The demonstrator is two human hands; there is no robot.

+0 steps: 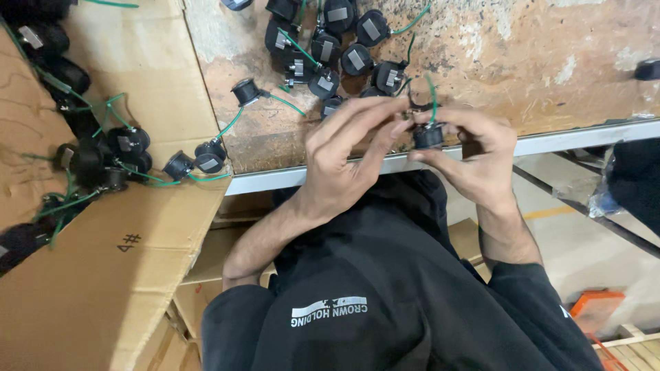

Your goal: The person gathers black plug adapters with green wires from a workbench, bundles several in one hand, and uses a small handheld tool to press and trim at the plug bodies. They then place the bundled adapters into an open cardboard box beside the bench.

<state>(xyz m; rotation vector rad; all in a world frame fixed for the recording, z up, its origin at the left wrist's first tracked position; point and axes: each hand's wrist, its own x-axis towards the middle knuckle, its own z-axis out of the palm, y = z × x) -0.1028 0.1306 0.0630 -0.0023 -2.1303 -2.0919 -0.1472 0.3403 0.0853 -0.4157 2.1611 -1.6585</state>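
The person is holding a small round black socket up in both hands, just over the near metal edge of the worn wooden table. The right hand is pinching the socket's body between thumb and curled fingers. The left hand is reaching across from the left, its long fingers nearly straight and its fingertips closing on the socket's top. The exact point of contact there is lying behind the fingers and is hard to make out. A green wire is arching up from the socket towards the far side, and its far end is getting lost among the fingers. Farther back on the table, a heap of like sockets with grey tabs and green leads is lying tangled, its upper part cut off by the frame. One stray socket is sitting apart to the left of the heap. Further left, an open cardboard box is holding more of these pieces, many of them dark and blurring into one another, and a couple are hanging over its right flap. The person's black sleeves and chest are filling the near side, hiding whatever is below the table. At the near right corner an orange object is showing only in part.
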